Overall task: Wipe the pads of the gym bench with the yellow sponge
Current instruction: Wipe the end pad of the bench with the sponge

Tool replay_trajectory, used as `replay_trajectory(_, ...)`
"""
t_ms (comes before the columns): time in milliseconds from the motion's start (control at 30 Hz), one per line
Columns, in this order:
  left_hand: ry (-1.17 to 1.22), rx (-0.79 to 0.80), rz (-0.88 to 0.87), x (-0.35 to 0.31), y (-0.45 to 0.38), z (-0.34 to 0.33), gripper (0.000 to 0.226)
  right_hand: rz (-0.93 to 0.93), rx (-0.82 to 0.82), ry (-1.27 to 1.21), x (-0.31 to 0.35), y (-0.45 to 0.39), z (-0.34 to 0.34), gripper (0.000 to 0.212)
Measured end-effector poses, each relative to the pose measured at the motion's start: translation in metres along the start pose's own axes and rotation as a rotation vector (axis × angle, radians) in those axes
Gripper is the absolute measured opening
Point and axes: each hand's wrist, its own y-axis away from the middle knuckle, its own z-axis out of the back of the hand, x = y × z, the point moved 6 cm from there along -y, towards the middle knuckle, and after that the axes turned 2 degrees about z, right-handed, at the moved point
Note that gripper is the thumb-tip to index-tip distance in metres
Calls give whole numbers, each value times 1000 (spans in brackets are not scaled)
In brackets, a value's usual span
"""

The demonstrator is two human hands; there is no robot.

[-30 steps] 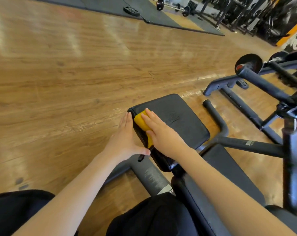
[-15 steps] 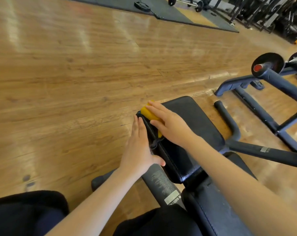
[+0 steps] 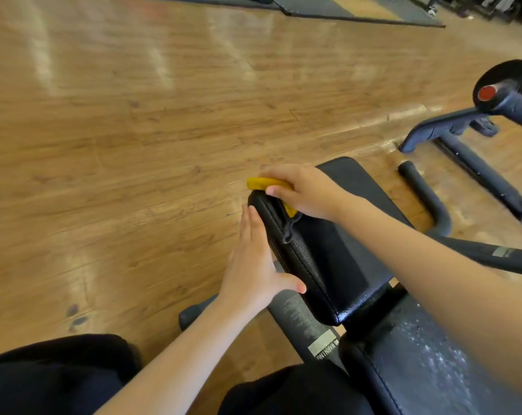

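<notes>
Landmark: seat pad point(image 3: 337, 235) of the gym bench.
Yellow sponge point(image 3: 265, 184): on the pad's far left corner, overhanging the edge.
Right hand point(image 3: 306, 191): fingers curled over the sponge, pressing it down.
Left hand point(image 3: 252, 265): flat and open, holding nothing, braced against the pad's left side.
Risk: sponge may slip off the corner onto the floor point(image 3: 119, 145), since little pad supports it.
Risk: back pad point(image 3: 427, 363), nearer than the seat pad, shows white specks; judged not yet wiped and could be missed.

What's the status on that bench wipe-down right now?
Right hand pressing yellow sponge on far corner of seat pad. Left hand flat against pad's side, bracing. Nothing in the way.
</notes>
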Motion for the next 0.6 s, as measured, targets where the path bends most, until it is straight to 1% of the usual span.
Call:
replay_trajectory(67,-3,4,-8,0,0,1,145,-64,-16,19,-23,3,10,32)
replay_trajectory(200,-2,9,-27,0,-1,0,147,-377,-159,115,-100,21,46,28)
replay_trajectory(267,0,13,-29,-1,-1,0,147,-489,-160,123,-115,20,50,28)
replay_trajectory(300,4,10,-29,-1,-1,0,147,-512,-149,138,-109,15,48,27)
replay_trajectory(333,10,4,-26,-1,-1,0,146,-502,-131,155,-95,9,43,27)
replay_trajectory(367,16,-2,-24,-1,-1,0,145,-452,-109,157,-76,3,34,27)
replay_trajectory(433,33,-13,-19,-1,0,0,145,-269,-64,120,-29,-6,9,29)
replay_trajectory(500,69,-34,-20,-2,2,1,147,-113,-55,76,10,-2,-11,31)
replay_trajectory(533,83,-43,-17,-2,3,1,147,-65,-61,50,19,2,-14,32)
replay_trajectory(600,69,-47,-20,-3,5,1,146,-22,-39,-38,15,7,-10,34)
